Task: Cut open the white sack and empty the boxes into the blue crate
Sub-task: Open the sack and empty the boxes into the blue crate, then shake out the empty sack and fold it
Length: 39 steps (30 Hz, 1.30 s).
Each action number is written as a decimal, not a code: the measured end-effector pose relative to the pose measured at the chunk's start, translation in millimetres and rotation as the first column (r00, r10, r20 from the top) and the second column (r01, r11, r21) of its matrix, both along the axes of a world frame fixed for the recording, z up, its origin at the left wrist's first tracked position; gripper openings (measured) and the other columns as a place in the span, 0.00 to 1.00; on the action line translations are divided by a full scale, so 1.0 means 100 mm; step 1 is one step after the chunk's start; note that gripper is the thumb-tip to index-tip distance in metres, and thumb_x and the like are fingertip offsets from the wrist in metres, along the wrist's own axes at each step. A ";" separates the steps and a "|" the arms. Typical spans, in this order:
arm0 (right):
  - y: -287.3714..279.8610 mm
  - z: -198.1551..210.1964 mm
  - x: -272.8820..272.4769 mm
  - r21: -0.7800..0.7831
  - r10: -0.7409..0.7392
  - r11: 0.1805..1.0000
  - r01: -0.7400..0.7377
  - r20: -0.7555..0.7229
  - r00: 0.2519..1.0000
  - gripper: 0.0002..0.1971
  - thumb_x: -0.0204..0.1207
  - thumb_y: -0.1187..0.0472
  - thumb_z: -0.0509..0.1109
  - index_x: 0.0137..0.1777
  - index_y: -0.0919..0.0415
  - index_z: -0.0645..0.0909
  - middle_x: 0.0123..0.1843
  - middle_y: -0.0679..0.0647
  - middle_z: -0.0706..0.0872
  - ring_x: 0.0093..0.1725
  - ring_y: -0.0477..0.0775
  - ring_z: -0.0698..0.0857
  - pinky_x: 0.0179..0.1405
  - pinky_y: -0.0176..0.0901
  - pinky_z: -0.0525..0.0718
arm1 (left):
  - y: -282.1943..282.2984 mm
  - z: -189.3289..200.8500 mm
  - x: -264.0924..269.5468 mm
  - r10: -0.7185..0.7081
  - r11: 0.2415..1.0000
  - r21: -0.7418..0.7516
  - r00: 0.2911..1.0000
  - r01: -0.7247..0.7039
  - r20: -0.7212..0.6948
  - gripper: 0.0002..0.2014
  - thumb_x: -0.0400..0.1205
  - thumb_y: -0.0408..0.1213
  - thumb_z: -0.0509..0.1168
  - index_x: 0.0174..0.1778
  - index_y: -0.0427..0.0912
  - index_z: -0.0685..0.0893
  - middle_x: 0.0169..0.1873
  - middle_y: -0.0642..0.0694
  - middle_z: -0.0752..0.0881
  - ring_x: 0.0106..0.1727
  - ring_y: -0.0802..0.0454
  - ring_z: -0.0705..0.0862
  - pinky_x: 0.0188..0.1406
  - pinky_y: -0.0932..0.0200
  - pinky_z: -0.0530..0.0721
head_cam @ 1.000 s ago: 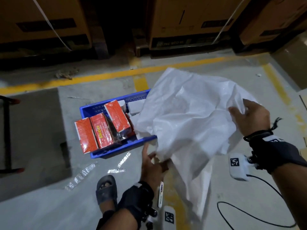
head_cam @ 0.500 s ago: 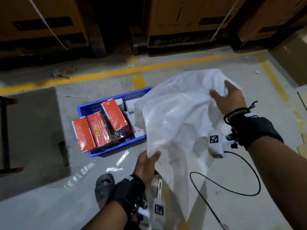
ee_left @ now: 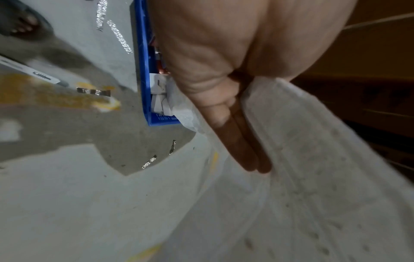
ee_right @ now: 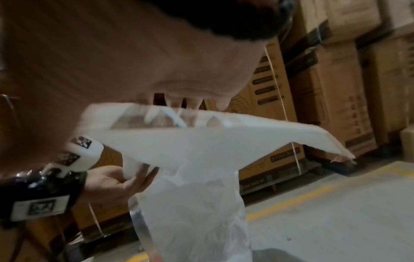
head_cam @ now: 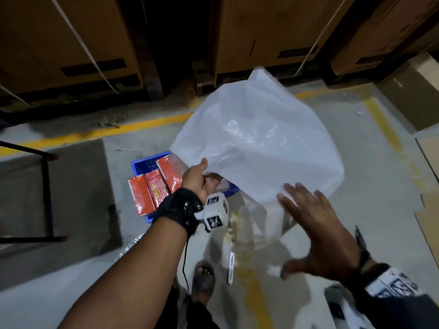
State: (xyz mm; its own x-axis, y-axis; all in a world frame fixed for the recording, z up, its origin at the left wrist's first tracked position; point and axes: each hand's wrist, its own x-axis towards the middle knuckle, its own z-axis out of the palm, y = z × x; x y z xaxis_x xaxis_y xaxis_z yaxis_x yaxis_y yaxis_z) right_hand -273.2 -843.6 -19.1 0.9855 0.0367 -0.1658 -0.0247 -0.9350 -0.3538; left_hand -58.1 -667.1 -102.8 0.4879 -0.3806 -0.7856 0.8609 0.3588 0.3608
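White sack (head_cam: 259, 143) over blue crate (head_cam: 145, 163), boxes (head_cam: 152, 193) half hidden.

The left hand (ee_right: 116, 180) pinches the white sack (ee_right: 197, 177), stacked cartons (ee_right: 331, 92) behind.

White sack (head_cam: 256, 143): thin woven plastic, semi-translucent, slight sheen, crinkled. Blue crate (head_cam: 145, 163): hard moulded plastic, matt. Orange boxes (head_cam: 152, 193): printed card under glossy film wrap. Floor (head_cam: 71, 269): smooth grey concrete, faint shine, worn yellow paint lines. Far cartons (head_cam: 273, 36): matt brown cardboard, pale plastic strapping.
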 end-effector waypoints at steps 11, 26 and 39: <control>0.00 1.22 0.94 -0.111 -0.294 0.907 0.406 0.524 0.800 0.24 0.58 0.59 0.57 0.51 0.55 0.88 0.48 0.56 0.92 0.50 0.61 0.89 0.54 0.54 0.80 | 0.53 1.25 -0.14 -0.688 0.505 0.861 0.576 -0.057 0.442 0.30 0.81 0.57 0.62 0.70 0.35 0.77 0.66 0.35 0.82 0.64 0.36 0.83 0.62 0.48 0.81; 1.04 2.47 1.03 -0.344 -0.171 0.859 0.380 0.506 0.845 0.07 0.71 0.61 0.68 0.49 0.55 0.80 0.46 0.58 0.88 0.52 0.63 0.83 0.54 0.52 0.69 | 1.73 2.85 -0.21 -0.344 0.703 0.428 0.255 -0.568 0.904 0.19 0.68 0.27 0.58 0.44 0.44 0.92 0.43 0.40 0.92 0.45 0.45 0.88 0.49 0.50 0.88; 1.56 3.66 0.49 -0.057 -0.437 0.741 0.669 0.716 0.545 0.19 0.72 0.66 0.59 0.58 0.52 0.83 0.52 0.63 0.88 0.54 0.70 0.85 0.51 0.56 0.82 | 2.95 3.62 -0.30 -0.024 0.801 0.080 0.102 -0.593 0.994 0.08 0.71 0.27 0.67 0.41 0.45 0.87 0.39 0.45 0.88 0.45 0.48 0.86 0.49 0.50 0.88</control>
